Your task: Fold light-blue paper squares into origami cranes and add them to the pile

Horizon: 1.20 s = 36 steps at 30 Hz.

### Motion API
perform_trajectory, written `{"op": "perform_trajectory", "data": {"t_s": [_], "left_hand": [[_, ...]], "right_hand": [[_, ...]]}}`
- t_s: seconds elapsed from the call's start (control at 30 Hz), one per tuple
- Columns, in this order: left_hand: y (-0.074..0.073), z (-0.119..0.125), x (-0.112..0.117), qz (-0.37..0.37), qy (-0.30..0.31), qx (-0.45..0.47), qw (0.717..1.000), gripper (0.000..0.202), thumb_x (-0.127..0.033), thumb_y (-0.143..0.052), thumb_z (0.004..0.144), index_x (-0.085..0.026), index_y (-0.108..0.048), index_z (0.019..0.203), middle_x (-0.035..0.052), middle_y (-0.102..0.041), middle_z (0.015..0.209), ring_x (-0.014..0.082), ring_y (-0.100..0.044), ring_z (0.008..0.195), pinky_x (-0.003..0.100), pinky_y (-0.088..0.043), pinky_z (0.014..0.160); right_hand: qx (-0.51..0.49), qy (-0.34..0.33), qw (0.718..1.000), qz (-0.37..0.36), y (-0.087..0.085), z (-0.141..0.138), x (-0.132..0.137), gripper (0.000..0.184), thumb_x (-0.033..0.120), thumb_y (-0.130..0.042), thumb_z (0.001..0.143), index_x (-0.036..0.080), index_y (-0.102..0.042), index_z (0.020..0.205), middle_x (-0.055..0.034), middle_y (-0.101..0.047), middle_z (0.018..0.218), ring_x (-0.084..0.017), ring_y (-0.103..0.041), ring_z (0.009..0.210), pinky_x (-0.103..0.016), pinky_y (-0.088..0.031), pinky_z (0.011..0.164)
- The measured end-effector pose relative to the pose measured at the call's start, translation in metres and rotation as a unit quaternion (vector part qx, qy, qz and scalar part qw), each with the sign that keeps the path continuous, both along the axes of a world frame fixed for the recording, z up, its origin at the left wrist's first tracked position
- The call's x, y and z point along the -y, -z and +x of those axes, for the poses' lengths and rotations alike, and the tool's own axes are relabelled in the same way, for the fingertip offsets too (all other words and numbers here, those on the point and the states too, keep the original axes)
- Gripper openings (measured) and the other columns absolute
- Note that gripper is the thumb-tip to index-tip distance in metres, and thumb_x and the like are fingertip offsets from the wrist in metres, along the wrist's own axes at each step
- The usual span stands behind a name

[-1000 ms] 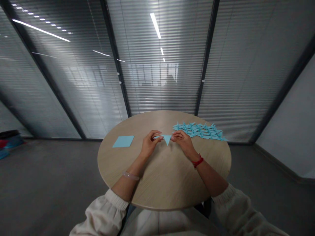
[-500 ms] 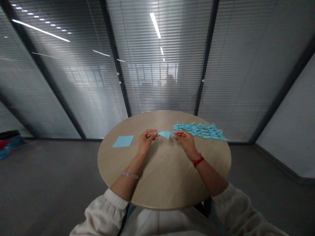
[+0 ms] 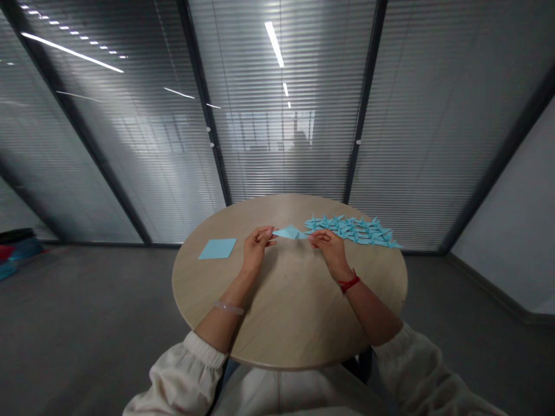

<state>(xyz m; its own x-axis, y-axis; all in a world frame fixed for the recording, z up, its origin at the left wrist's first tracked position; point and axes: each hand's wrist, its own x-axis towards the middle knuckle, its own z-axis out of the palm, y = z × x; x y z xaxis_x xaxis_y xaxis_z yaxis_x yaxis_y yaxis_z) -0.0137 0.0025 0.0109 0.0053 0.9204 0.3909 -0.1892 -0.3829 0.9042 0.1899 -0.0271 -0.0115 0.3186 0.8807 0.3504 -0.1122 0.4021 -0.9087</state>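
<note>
A folded light blue paper triangle (image 3: 289, 232) is held just above the round wooden table (image 3: 290, 312), between both hands. My left hand (image 3: 256, 247) pinches its left corner with fingers curled. My right hand (image 3: 327, 246) pinches its right corner. A flat stack of light blue square paper (image 3: 217, 248) lies on the table to the left of my left hand. Several folded blue paper cranes (image 3: 353, 230) lie in rows at the table's far right, just beyond my right hand.
Glass walls with closed blinds and dark frames (image 3: 203, 104) stand behind the table. Grey floor surrounds it. Some dark and blue items (image 3: 15, 245) lie on the floor at the far left. My cream sleeves fill the bottom edge.
The paper triangle pointed down a second ago; both hands have shifted slightly away from me and turned it so it now lies flatter, with its point away from me.
</note>
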Motion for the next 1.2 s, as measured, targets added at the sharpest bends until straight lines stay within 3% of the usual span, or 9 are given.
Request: {"op": "perform_trajectory", "data": {"t_s": [0.37,0.53,0.7,0.77,0.87,0.97,1.07,1.2], "left_hand": [[0.002,-0.002,-0.001,-0.004,-0.006,-0.012,1.0,0.04,-0.044,-0.063,0.074,-0.011,-0.063,0.096,0.0125,-0.069,0.096,0.0216,-0.066,0.087,0.032,-0.054,0.07],[0.003,-0.002,-0.002,0.011,0.023,-0.051,0.998,0.047,-0.044,-0.063,0.074,-0.013,-0.058,0.11,0.0086,-0.068,0.088,0.0226,-0.063,0.093,0.034,-0.054,0.073],[0.005,0.003,-0.003,0.061,0.051,-0.102,0.992,0.062,-0.031,-0.074,0.064,-0.023,-0.051,0.121,0.0094,-0.054,0.124,0.0243,-0.048,0.118,0.034,-0.049,0.085],[0.008,0.004,-0.004,0.069,0.059,-0.107,0.99,0.068,-0.027,-0.076,0.062,-0.024,-0.048,0.124,0.0104,-0.051,0.128,0.0244,-0.046,0.12,0.036,-0.046,0.089],[0.01,0.004,-0.006,0.073,0.088,-0.084,0.99,0.082,-0.024,-0.076,0.063,-0.025,-0.036,0.134,0.0108,-0.058,0.119,0.0203,-0.055,0.108,0.036,-0.044,0.09],[0.008,0.003,-0.004,0.065,0.094,-0.081,0.99,0.086,-0.025,-0.074,0.067,-0.023,-0.028,0.139,0.0041,-0.066,0.093,0.0134,-0.061,0.081,0.03,-0.048,0.079],[0.006,0.004,-0.001,0.049,0.087,-0.096,0.99,0.076,-0.029,-0.074,0.066,-0.017,-0.039,0.133,-0.002,-0.063,0.074,0.0109,-0.059,0.069,0.025,-0.049,0.071],[0.007,0.007,-0.001,0.033,0.108,-0.107,0.988,0.053,-0.036,-0.073,0.065,-0.014,-0.057,0.11,0.002,-0.066,0.081,0.014,-0.061,0.076,0.028,-0.05,0.074]], "right_hand": [[-0.013,-0.007,1.0,0.002,0.0,-0.001,-0.001,0.026,0.037,-0.074,0.061,0.018,-0.062,0.074,0.0004,-0.063,0.063,-0.013,-0.058,0.057,-0.028,-0.048,0.06],[-0.055,-0.018,0.998,-0.028,0.003,0.003,-0.001,0.027,0.035,-0.076,0.058,0.017,-0.062,0.074,-0.0005,-0.064,0.065,-0.013,-0.06,0.059,-0.028,-0.049,0.062],[-0.136,-0.107,0.981,-0.091,0.008,0.006,-0.001,0.023,0.026,-0.077,0.056,0.017,-0.064,0.073,-0.0007,-0.065,0.068,-0.013,-0.06,0.063,-0.026,-0.049,0.065],[-0.155,-0.148,0.971,-0.11,0.01,0.006,-0.002,0.022,0.023,-0.078,0.055,0.018,-0.064,0.07,-0.0003,-0.064,0.068,-0.012,-0.06,0.063,-0.026,-0.049,0.064],[-0.17,-0.189,0.958,-0.132,0.011,0.003,-0.003,0.022,0.02,-0.079,0.054,0.018,-0.064,0.07,0.0003,-0.064,0.068,-0.012,-0.06,0.063,-0.025,-0.049,0.065],[-0.165,-0.217,0.951,-0.146,0.01,0.0,-0.002,0.022,0.02,-0.079,0.054,0.018,-0.064,0.07,0.0002,-0.064,0.068,-0.012,-0.06,0.064,-0.025,-0.048,0.066],[-0.143,-0.233,0.95,-0.148,0.008,-0.001,0.002,0.023,0.022,-0.079,0.056,0.018,-0.064,0.073,-0.0003,-0.064,0.07,-0.012,-0.059,0.065,-0.025,-0.048,0.067],[-0.073,-0.248,0.958,-0.121,0.004,-0.003,0.008,0.023,0.029,-0.076,0.061,0.018,-0.065,0.078,-0.0021,-0.065,0.078,-0.014,-0.06,0.072,-0.025,-0.048,0.07]]}}
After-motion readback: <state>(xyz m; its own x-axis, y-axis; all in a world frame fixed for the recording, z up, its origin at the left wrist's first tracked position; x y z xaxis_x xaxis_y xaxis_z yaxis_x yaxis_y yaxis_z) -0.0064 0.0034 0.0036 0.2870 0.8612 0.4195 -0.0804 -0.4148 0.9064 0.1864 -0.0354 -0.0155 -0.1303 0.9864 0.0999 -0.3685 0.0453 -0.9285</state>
